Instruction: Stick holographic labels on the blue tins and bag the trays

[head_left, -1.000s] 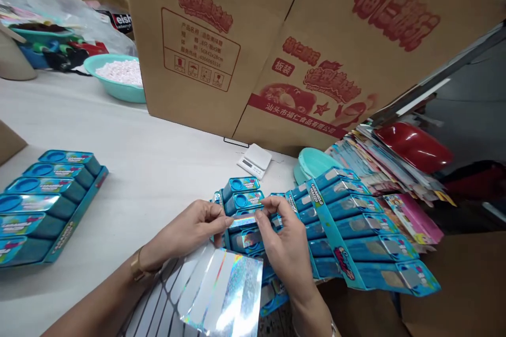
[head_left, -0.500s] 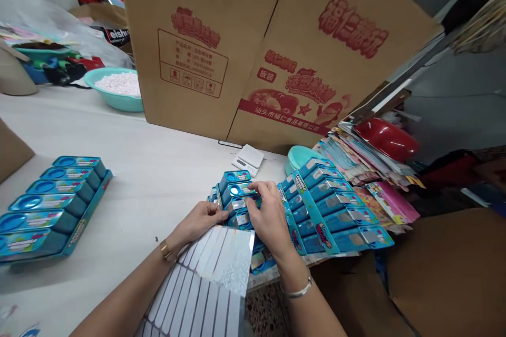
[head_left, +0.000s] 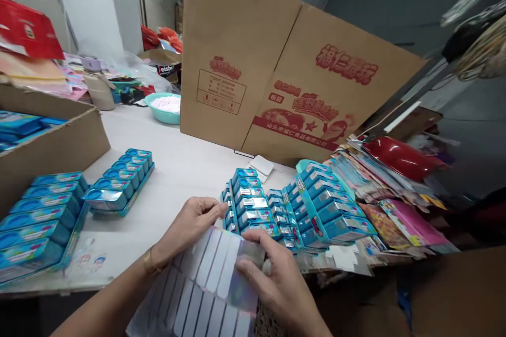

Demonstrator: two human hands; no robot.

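My left hand [head_left: 190, 225] pinches the top left edge of a shiny holographic sticker sheet [head_left: 205, 284] cut into strips. My right hand [head_left: 272, 279] lies on the sheet's right part, with its fingertips picking at a strip near the top right corner. Just beyond both hands stands a blue display tray of small blue boxes [head_left: 249, 205] with silver labels on their tops. More such trays [head_left: 328, 205] lean in a stack to its right.
Other filled blue trays [head_left: 118, 181] [head_left: 35, 221] lie at the left on the white table [head_left: 174, 168]. A brown carton [head_left: 51, 142] stands at the far left, a big printed carton [head_left: 284, 79] behind. A small white scale [head_left: 261, 166], a teal bowl [head_left: 166, 105] and card stacks [head_left: 379, 179] surround.
My right hand has come back from the boxes in the tray to the sticker sheet. The view has tilted up and pulled back, showing more trays and the carton at the left.
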